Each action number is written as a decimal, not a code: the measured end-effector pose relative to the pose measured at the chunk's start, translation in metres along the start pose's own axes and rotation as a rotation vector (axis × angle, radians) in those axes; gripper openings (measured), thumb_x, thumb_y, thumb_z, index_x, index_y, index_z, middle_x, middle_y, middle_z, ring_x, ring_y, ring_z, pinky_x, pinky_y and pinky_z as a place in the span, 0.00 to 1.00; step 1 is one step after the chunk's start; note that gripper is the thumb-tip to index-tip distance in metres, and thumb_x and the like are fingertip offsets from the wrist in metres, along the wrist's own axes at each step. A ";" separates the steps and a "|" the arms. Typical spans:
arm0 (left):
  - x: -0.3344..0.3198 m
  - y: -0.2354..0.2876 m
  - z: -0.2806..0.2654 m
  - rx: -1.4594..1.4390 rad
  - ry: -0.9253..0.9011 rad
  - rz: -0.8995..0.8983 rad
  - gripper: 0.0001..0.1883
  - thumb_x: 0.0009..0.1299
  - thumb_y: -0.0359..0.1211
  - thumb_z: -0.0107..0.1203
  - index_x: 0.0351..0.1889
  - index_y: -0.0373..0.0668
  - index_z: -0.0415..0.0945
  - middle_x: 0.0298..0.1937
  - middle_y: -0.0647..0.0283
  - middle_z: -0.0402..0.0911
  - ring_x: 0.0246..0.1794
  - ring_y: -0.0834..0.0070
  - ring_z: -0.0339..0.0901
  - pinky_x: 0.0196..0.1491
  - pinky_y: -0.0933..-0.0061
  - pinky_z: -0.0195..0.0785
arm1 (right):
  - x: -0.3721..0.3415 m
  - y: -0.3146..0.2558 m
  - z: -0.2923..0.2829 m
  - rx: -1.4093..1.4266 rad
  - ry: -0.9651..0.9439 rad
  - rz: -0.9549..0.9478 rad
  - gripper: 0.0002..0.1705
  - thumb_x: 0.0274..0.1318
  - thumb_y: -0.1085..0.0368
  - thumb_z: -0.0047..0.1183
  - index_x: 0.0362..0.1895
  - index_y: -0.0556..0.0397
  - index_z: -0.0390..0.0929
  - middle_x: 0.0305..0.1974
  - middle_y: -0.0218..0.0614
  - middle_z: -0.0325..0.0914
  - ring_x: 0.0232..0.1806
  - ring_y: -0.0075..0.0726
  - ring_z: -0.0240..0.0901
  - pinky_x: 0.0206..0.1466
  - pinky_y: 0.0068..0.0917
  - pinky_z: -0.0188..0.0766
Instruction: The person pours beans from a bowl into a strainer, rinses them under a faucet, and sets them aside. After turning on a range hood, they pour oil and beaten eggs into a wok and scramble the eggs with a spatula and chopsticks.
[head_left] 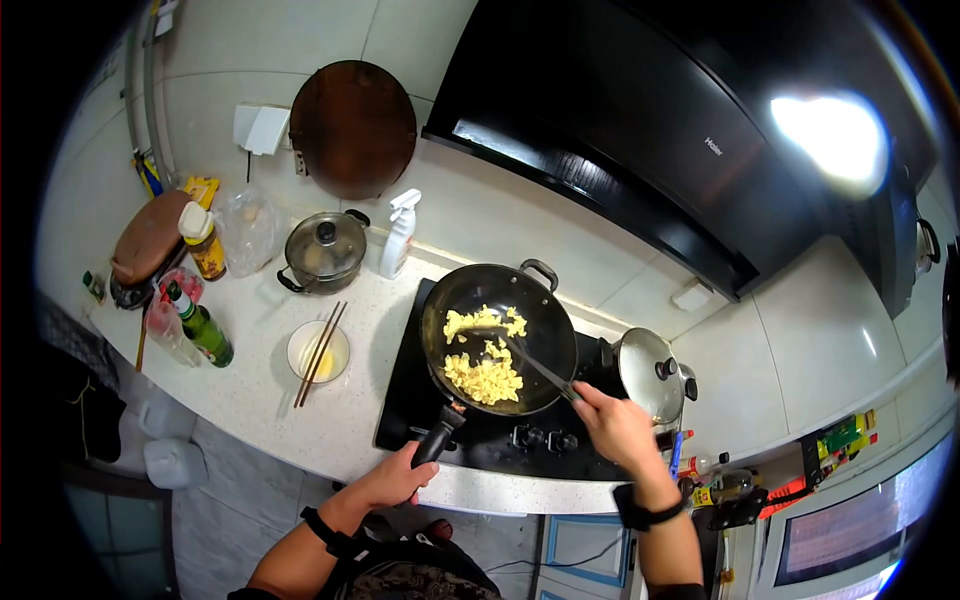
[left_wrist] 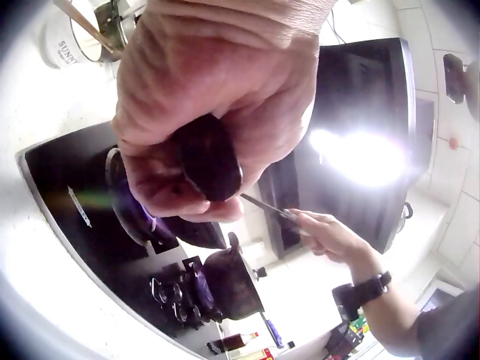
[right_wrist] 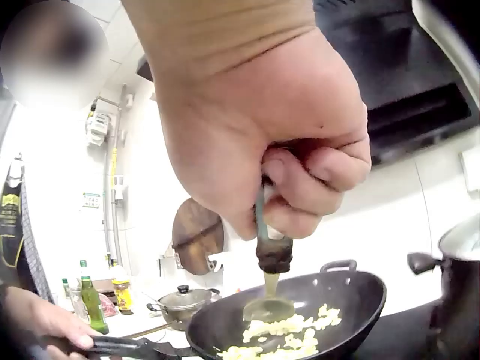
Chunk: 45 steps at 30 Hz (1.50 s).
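A black wok point(head_left: 552, 335) stands on the hob point(head_left: 395, 415), with pieces of yellow scrambled egg point(head_left: 484, 378) in two heaps inside it. My left hand point(head_left: 393, 477) grips the wok's long black handle point(head_left: 436, 440); the handle's end pokes out of the fist in the left wrist view. From the right side, my right hand point(head_left: 618, 430) holds a spatula point(head_left: 540, 368) by its handle, fingers curled round it. The spatula's blade point(right_wrist: 268, 309) is low in the wok, among the egg in the right wrist view.
Left of the hob, a bowl point(head_left: 337, 352) has chopsticks point(head_left: 322, 350) across it. Behind are a lidded pot point(head_left: 326, 255) and a spray bottle point(head_left: 399, 235). A green bottle point(head_left: 205, 335) stands farther left. Another lidded pot point(head_left: 648, 375) is right of the wok, under the range hood point(head_left: 620, 130).
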<state>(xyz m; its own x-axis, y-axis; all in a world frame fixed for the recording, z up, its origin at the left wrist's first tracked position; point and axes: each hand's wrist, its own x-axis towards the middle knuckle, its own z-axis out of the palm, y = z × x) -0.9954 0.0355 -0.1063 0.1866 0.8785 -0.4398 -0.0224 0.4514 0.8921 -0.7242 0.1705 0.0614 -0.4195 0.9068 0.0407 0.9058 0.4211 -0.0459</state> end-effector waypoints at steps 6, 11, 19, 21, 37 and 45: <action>0.003 -0.003 -0.002 0.001 -0.006 -0.004 0.21 0.72 0.41 0.52 0.52 0.34 0.64 0.29 0.64 0.74 0.18 0.80 0.72 0.21 0.76 0.67 | 0.005 -0.011 0.035 0.067 -0.166 0.028 0.20 0.63 0.47 0.49 0.58 0.30 0.76 0.29 0.48 0.81 0.34 0.57 0.79 0.39 0.48 0.76; 0.002 -0.004 -0.002 -0.014 -0.018 -0.005 0.22 0.72 0.42 0.52 0.54 0.34 0.64 0.29 0.64 0.74 0.18 0.80 0.72 0.21 0.76 0.66 | -0.037 0.016 -0.057 0.010 -0.271 0.106 0.18 0.61 0.50 0.53 0.55 0.32 0.79 0.24 0.43 0.80 0.30 0.52 0.78 0.35 0.41 0.74; 0.000 0.004 -0.001 -0.013 -0.035 -0.037 0.20 0.72 0.38 0.52 0.55 0.34 0.63 0.31 0.64 0.73 0.20 0.80 0.71 0.25 0.76 0.68 | -0.029 0.018 -0.021 -0.086 -0.142 0.085 0.16 0.61 0.49 0.50 0.52 0.30 0.79 0.25 0.45 0.80 0.30 0.57 0.78 0.35 0.47 0.74; 0.001 0.001 -0.001 -0.016 -0.024 -0.028 0.21 0.72 0.39 0.52 0.54 0.34 0.63 0.30 0.64 0.73 0.19 0.79 0.71 0.24 0.76 0.68 | -0.004 0.012 0.008 -0.014 -0.003 0.116 0.16 0.63 0.49 0.49 0.52 0.31 0.78 0.27 0.45 0.81 0.32 0.57 0.79 0.35 0.48 0.75; 0.002 -0.002 -0.002 -0.030 -0.010 -0.003 0.19 0.72 0.40 0.52 0.49 0.35 0.64 0.29 0.63 0.73 0.17 0.79 0.71 0.22 0.75 0.67 | -0.053 0.028 -0.045 0.065 -0.231 0.067 0.18 0.60 0.51 0.54 0.55 0.33 0.79 0.24 0.44 0.79 0.29 0.52 0.79 0.34 0.40 0.74; -0.001 0.003 0.000 -0.023 -0.007 0.002 0.20 0.72 0.40 0.52 0.52 0.34 0.64 0.29 0.63 0.72 0.17 0.79 0.70 0.22 0.76 0.68 | 0.006 0.001 0.061 0.223 0.047 0.193 0.18 0.63 0.49 0.49 0.56 0.32 0.77 0.29 0.48 0.80 0.34 0.60 0.78 0.38 0.49 0.74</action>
<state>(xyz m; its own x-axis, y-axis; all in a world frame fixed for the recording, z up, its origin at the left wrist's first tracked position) -0.9953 0.0360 -0.1033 0.1935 0.8782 -0.4375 -0.0455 0.4535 0.8901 -0.7296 0.1777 0.0005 -0.2329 0.9709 0.0563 0.9311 0.2394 -0.2753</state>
